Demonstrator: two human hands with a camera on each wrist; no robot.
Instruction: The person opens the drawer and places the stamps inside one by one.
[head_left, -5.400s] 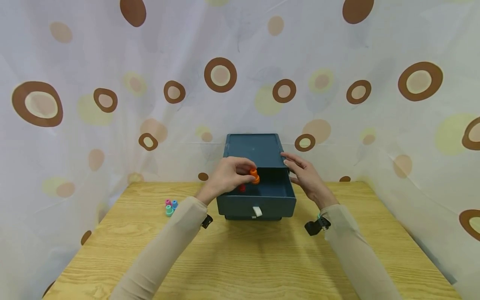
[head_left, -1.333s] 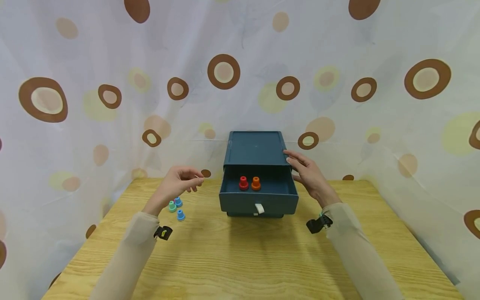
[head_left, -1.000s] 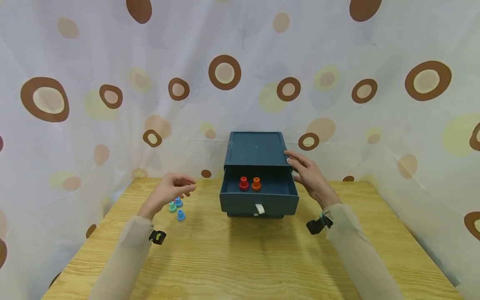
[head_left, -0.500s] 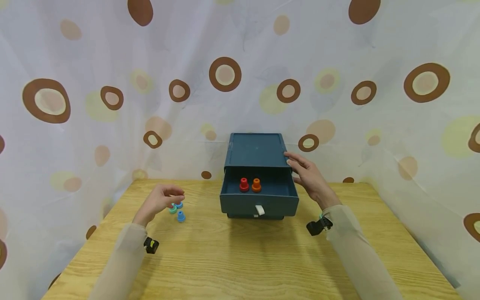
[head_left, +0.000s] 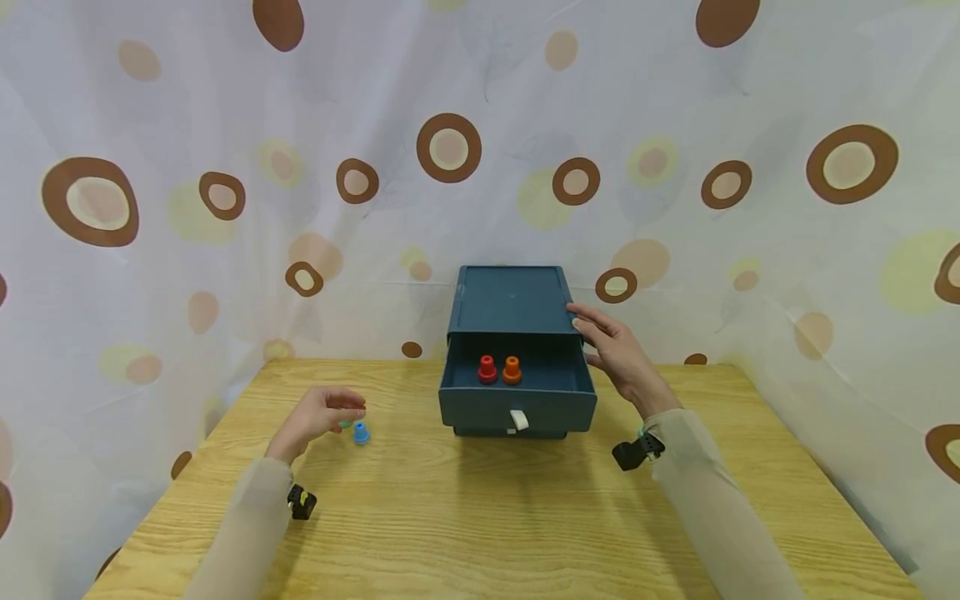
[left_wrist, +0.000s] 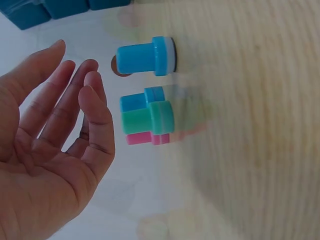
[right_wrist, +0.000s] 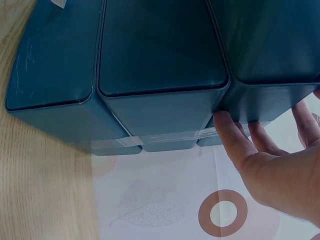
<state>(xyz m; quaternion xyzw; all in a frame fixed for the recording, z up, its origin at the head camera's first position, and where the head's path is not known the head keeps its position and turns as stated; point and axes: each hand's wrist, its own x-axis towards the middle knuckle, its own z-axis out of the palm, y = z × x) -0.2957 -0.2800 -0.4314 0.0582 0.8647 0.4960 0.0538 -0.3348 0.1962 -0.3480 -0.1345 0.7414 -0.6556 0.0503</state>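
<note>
now the left hand (head_left: 318,414) hovers spread beside small blue plastic pegs (left_wrist: 146,56), while the right hand (head_left: 617,353) rests flat-fingered against the dark teal plastic drawer box (head_left: 512,300).

Dark teal drawer box (head_left: 512,300) holds a red peg (head_left: 487,368) and an orange peg (head_left: 512,369); blue peg (head_left: 361,432) on the light wood-grain counter (head_left: 495,517); brown-ringed spotted curtain (head_left: 225,125).

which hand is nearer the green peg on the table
Left. The left hand hovers open right beside the green peg, not touching; the right hand rests on the drawer box, far across the table.
</note>
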